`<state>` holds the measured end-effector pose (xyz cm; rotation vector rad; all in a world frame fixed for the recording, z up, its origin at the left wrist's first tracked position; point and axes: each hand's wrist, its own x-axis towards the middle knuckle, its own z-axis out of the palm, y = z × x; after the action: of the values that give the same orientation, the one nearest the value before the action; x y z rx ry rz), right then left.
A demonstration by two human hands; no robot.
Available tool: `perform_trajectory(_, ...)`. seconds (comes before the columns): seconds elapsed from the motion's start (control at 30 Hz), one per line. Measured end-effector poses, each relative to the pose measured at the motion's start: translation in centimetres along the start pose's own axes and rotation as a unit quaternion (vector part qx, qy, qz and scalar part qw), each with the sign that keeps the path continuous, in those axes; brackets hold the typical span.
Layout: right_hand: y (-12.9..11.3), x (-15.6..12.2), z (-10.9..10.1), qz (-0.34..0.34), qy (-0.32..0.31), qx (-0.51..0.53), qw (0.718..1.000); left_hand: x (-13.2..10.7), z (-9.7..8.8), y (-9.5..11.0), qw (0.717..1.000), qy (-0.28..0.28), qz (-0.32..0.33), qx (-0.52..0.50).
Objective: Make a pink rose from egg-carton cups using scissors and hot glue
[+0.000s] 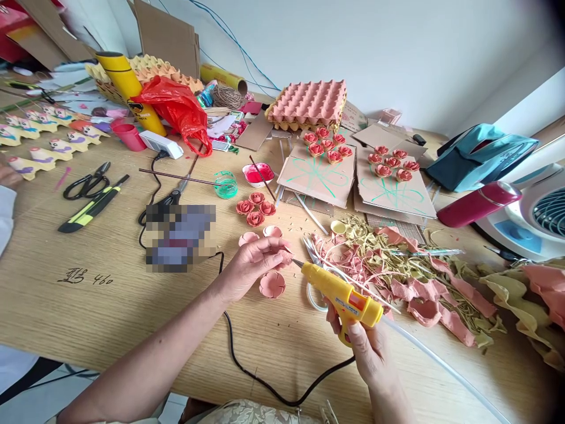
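Pinched in the fingers of my left hand (249,265) is a small pink egg-carton flower piece (286,257), partly hidden by them. My right hand (364,347) grips a yellow hot glue gun (342,295) by its handle, a clear glue stick trailing from the back. The gun's metal nozzle points left, touching or almost touching the pink piece. Below my left hand rests a pink petal cup (272,285), and two more cups lie just behind it. Several finished red paper roses (256,207) stand farther back.
Pink and olive carton scraps (424,277) cover the right side, with white-handled scissors (318,282) beside them. Two cardboard sheets (320,171) carry roses. A black cord (265,377) loops along the front. Black scissors (90,182) and a cutter (93,203) lie left, near another person's sleeve (5,215).
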<state>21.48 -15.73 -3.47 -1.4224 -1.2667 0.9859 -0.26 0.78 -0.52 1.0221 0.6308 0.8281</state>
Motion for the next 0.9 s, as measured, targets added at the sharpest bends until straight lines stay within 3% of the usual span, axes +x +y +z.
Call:
perform_trajectory(0.6,-0.67,0.33,0.35,-0.039,0.01,-0.023,0.999,-0.07,0.64,0.52,0.998,0.049,0.007,0.042)
perform_trajectory(0.9,-0.31,0.07,0.33,-0.031,0.022,-0.026,0.999,0.05,0.69,0.41,0.999,0.024,0.001,0.032)
